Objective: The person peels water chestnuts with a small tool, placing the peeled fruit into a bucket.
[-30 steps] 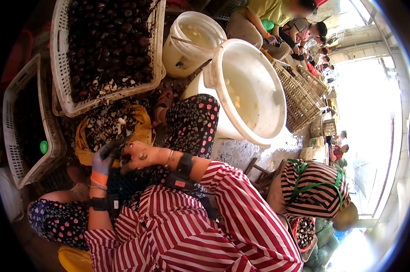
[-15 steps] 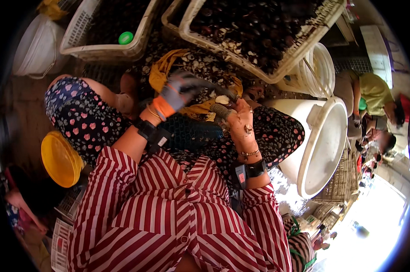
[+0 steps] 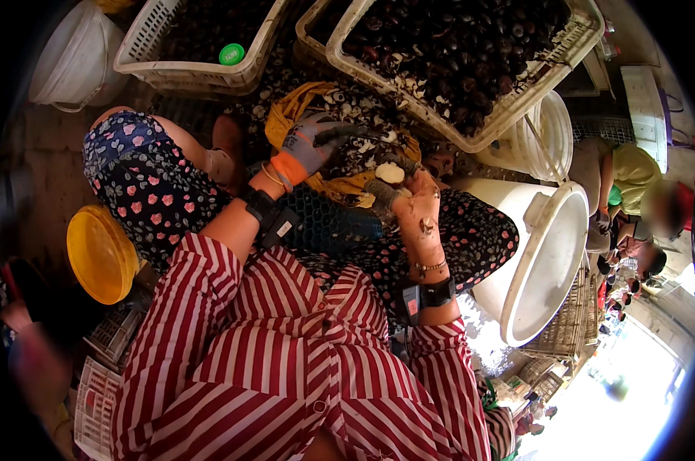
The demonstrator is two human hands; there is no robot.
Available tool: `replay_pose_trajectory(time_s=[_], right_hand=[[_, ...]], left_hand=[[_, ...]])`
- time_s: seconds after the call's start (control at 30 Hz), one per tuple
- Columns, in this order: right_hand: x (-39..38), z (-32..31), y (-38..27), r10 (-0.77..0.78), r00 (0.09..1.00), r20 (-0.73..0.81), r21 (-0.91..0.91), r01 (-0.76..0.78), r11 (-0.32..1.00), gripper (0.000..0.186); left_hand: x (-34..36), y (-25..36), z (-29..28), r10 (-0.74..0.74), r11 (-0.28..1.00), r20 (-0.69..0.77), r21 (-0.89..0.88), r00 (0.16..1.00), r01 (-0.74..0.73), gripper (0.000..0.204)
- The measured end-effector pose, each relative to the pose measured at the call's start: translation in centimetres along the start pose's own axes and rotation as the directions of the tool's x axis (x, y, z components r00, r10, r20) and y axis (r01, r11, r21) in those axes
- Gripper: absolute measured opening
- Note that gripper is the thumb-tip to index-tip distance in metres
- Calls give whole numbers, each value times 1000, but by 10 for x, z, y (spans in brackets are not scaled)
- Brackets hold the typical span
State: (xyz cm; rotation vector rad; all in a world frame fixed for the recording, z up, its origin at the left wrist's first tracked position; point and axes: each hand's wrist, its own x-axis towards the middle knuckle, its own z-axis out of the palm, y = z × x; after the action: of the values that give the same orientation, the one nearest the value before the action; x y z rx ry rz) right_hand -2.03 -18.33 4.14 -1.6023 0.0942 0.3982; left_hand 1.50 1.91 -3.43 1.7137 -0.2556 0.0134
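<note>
1. Head view, biggest stuff first: big white tub (image 3: 551, 269) sits off my right knee, tilted on its side with the open mouth showing.
2. Long white plastic crate (image 3: 470, 131) up top is full of dark brown chestnut-looking nuts (image 3: 455, 46); a second crate (image 3: 201, 73) to its left has a green cap (image 3: 231, 54) in it.
3. Yellow cloth (image 3: 294, 115) over my lap is covered in dark shell scraps.
4. Yellow lid (image 3: 102, 253) is down by my left leg.
5. My left hand (image 3: 309, 146), grey glove with an orange cuff, is curled round a dark knife-like tool (image 3: 347, 134).
6. My right hand (image 3: 409, 196) is closed on a small pale peeled nut (image 3: 390, 173), held just above the cloth.
</note>
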Motion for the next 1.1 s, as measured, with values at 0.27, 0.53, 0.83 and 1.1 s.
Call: replay_pose_trajectory(time_s=[0.27,0.53,0.83,1.1], right_hand=[[-7,-2,-1,75,997,-8,18,-75,997,32],[-8,-5,24,218,973,-77,732,-93,674,24],[-5,9,-1,188,962,-199,303,-122,945,23],[-3,0,13,141,958,-250,342,-49,938,21]], left_hand=[[-3,-7,-2,-366,812,97,519,926,267,30],[-2,-4,10,-12,994,-43,107,999,16,25],[-1,11,-7,84,962,23,258,996,-87,33],[0,23,-10,33,984,37,172,999,-39,31]])
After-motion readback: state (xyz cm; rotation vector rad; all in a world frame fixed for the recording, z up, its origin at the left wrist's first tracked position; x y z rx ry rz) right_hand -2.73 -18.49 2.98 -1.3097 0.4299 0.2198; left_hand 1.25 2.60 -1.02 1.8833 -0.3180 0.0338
